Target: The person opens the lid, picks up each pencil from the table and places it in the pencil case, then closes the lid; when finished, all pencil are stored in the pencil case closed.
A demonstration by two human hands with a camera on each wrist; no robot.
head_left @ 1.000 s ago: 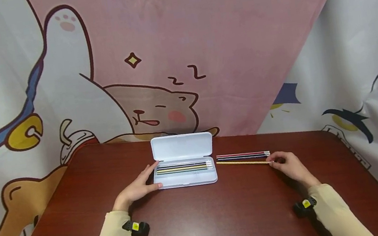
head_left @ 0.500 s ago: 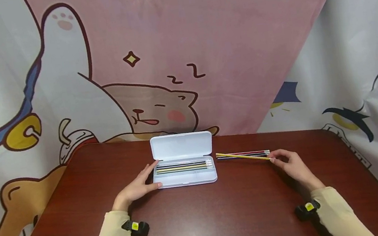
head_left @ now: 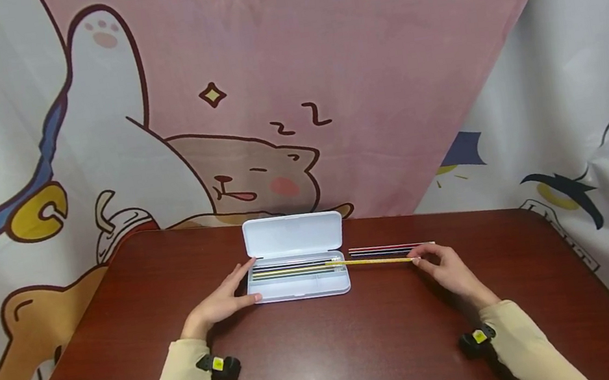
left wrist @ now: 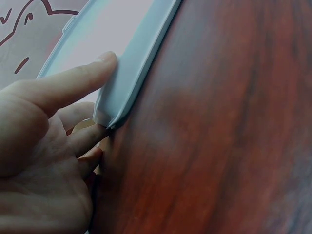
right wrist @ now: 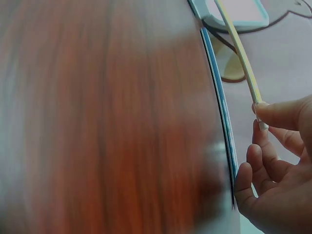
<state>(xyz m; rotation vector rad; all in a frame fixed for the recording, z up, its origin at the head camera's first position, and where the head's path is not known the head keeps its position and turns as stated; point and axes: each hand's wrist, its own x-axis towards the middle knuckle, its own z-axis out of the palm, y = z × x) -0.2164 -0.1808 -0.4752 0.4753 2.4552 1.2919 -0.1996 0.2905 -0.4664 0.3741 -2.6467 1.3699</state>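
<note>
A white pencil case (head_left: 299, 296) stands with its lid raised, several pencils (head_left: 292, 268) lying side by side in its back compartment. My left hand (head_left: 218, 305) holds the case's left end, thumb at the front corner and fingers toward the back. In the left wrist view, the thumb (left wrist: 83, 80) lies against the case's wall. A yellow pencil (head_left: 374, 261) is pinched near its eraser end between thumb and fingertips of my right hand (head_left: 446, 270). It is off the table, its far end over the right side of the case.
A few more pencils (head_left: 387, 248) lie together on the table right of the case, partly behind the right hand. The brown table (head_left: 318, 359) meets a cartoon-printed cloth (head_left: 368, 141) at its back edge.
My right hand has lifted the yellow pencil from beside the other loose pencils and moved it left, so its far end now overlaps the case. The left hand stays in place.
</note>
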